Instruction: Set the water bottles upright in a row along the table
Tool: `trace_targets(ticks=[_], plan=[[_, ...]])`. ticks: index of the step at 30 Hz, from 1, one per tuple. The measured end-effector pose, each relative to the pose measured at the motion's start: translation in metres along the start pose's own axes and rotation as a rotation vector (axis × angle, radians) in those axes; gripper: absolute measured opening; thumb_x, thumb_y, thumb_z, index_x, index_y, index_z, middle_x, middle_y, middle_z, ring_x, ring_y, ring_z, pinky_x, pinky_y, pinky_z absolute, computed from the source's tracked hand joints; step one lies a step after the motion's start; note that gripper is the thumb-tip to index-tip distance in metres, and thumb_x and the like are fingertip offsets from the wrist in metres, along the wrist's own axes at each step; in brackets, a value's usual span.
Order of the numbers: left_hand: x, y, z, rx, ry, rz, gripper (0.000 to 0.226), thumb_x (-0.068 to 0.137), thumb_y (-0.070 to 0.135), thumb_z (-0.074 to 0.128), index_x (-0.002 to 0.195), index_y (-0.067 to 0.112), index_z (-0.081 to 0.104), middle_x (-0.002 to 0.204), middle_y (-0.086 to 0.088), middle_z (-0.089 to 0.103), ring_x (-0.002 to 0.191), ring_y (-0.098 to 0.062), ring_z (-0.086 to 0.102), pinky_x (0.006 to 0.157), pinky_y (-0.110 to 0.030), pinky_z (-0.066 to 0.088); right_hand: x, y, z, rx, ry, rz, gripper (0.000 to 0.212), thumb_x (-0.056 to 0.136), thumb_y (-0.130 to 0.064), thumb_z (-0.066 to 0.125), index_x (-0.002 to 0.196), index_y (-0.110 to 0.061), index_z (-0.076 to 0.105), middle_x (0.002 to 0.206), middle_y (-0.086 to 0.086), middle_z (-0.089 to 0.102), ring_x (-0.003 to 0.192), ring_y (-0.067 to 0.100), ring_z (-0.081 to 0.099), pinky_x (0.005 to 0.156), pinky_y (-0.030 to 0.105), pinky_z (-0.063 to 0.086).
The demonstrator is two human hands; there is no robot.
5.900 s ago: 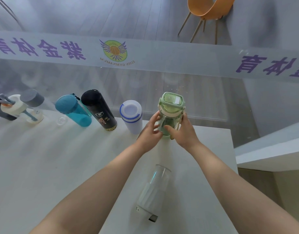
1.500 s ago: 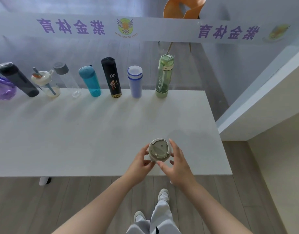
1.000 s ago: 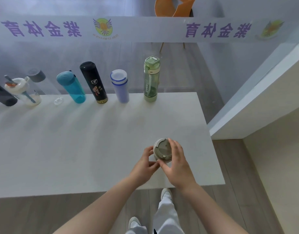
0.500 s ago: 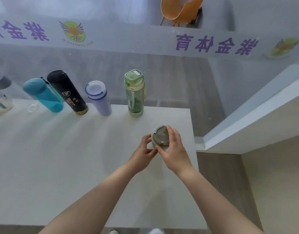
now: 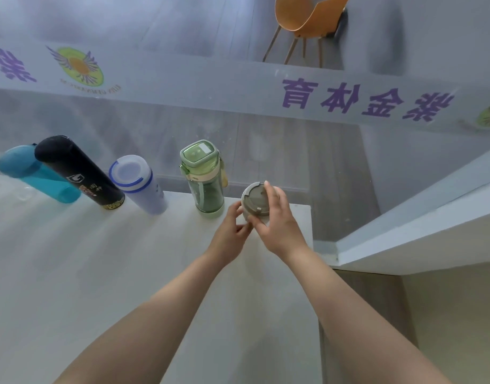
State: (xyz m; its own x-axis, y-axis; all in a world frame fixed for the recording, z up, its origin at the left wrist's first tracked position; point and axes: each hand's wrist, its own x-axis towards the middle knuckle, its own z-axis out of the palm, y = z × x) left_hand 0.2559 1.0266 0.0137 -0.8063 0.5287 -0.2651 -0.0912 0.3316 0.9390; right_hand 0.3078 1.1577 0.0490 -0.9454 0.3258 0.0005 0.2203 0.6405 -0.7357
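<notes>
We hold the grey-lidded bottle (image 5: 256,199) between both hands, left hand (image 5: 230,234) pinching its side, right hand (image 5: 277,217) curled round it, upright just beside the green bottle (image 5: 204,180) near the counter (image 5: 127,273) corner. Set carelessly, it could knock the green one or tip off the edge (close on the right). The white bottle (image 5: 140,184), black bottle (image 5: 77,173) and blue bottle (image 5: 36,173) stand further left.

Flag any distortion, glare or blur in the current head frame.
Head view: wide-angle distortion fans the row outward, so the black bottle and white bottle look tilted left while the green bottle looks nearly upright. Hazy reflections wash the glass wall behind. Soft, even light, faint shadows on the table. Slight softness overall.
</notes>
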Motion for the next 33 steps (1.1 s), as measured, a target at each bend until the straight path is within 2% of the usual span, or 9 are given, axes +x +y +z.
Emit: trace_targets(ticks=[2, 5, 11, 14, 16, 22, 27, 30, 33], plan=[[0.007, -0.001, 0.002, -0.018, 0.035, 0.005, 0.047, 0.096, 0.021, 0.056, 0.129, 0.047, 0.035, 0.132, 0.022, 0.052, 0.085, -0.004, 0.071, 0.073, -0.017, 0.05, 0.009, 0.004, -0.002, 0.0, -0.015, -0.019, 0.079, 0.09, -0.036, 0.065, 0.152, -0.024, 0.018, 0.154, 0.004, 0.023, 0.132, 0.024, 0.041, 0.102, 0.032, 0.04], [0.013, -0.004, 0.005, -0.036, 0.072, 0.004, 0.048, 0.096, 0.019, 0.056, 0.135, 0.035, 0.035, 0.138, 0.011, 0.051, 0.085, -0.011, 0.071, 0.069, -0.016, 0.049, 0.015, 0.01, -0.004, 0.009, -0.035, -0.048, 0.077, 0.09, -0.038, 0.064, 0.152, -0.026, 0.019, 0.153, 0.0, 0.024, 0.13, 0.021, 0.042, 0.098, 0.029, 0.041], [0.011, -0.003, 0.011, -0.059, 0.104, -0.025, 0.046, 0.096, 0.026, 0.056, 0.135, 0.034, 0.035, 0.139, 0.013, 0.048, 0.087, -0.007, 0.071, 0.071, -0.02, 0.05, 0.02, 0.013, -0.011, 0.017, -0.081, -0.099, 0.075, 0.091, -0.039, 0.062, 0.152, -0.027, 0.02, 0.151, -0.003, 0.024, 0.129, 0.017, 0.04, 0.098, 0.03, 0.042], [0.009, -0.002, 0.014, -0.072, 0.115, -0.013, 0.042, 0.096, 0.025, 0.056, 0.13, 0.04, 0.035, 0.131, 0.021, 0.05, 0.084, -0.003, 0.07, 0.066, -0.01, 0.048, 0.02, 0.013, -0.012, 0.015, -0.084, -0.11, 0.075, 0.091, -0.039, 0.062, 0.152, -0.026, 0.021, 0.151, -0.001, 0.025, 0.129, 0.017, 0.04, 0.099, 0.028, 0.04], [0.009, -0.001, 0.015, -0.073, 0.117, -0.015, 0.042, 0.096, 0.024, 0.056, 0.129, 0.041, 0.035, 0.131, 0.021, 0.05, 0.084, -0.005, 0.071, 0.066, -0.01, 0.049, 0.02, 0.013, -0.012, 0.022, -0.089, -0.109, 0.074, 0.091, -0.038, 0.063, 0.151, -0.026, 0.021, 0.15, -0.002, 0.025, 0.129, 0.016, 0.04, 0.099, 0.027, 0.04], [0.011, -0.002, 0.016, -0.035, 0.119, -0.039, 0.053, 0.095, 0.024, 0.057, 0.141, 0.03, 0.031, 0.145, 0.007, 0.045, 0.095, -0.019, 0.069, 0.077, -0.024, 0.051, 0.019, 0.013, -0.013, 0.093, -0.098, -0.073, 0.074, 0.089, -0.038, 0.066, 0.15, -0.03, 0.024, 0.151, -0.005, 0.026, 0.129, 0.011, 0.039, 0.101, 0.026, 0.038], [0.001, 0.001, 0.015, 0.157, 0.073, -0.067, 0.074, 0.093, 0.025, 0.058, 0.153, 0.028, 0.015, 0.156, 0.005, 0.032, 0.14, -0.018, 0.036, 0.115, -0.039, 0.033, 0.021, 0.011, -0.016, 0.192, -0.116, 0.022, 0.08, 0.082, -0.04, 0.073, 0.147, -0.04, 0.026, 0.149, -0.006, 0.032, 0.128, 0.009, 0.041, 0.1, 0.025, 0.036], [-0.01, 0.006, 0.009, 0.236, 0.087, -0.115, 0.077, 0.094, 0.028, 0.056, 0.155, 0.025, 0.009, 0.16, 0.0, 0.025, 0.146, -0.018, 0.027, 0.118, -0.037, 0.027, 0.021, 0.009, -0.022, 0.19, -0.146, 0.036, 0.085, 0.08, -0.04, 0.075, 0.147, -0.044, 0.022, 0.154, -0.004, 0.029, 0.136, 0.014, 0.036, 0.104, 0.029, 0.033], [-0.032, 0.014, 0.001, 0.304, 0.123, -0.066, 0.071, 0.095, 0.027, 0.055, 0.154, 0.02, 0.016, 0.159, -0.001, 0.028, 0.145, -0.016, 0.027, 0.116, -0.031, 0.024, 0.017, 0.001, -0.036, 0.152, -0.119, 0.037, 0.084, 0.081, -0.04, 0.072, 0.146, -0.048, 0.019, 0.159, -0.003, 0.022, 0.145, 0.018, 0.025, 0.113, 0.04, 0.028]])
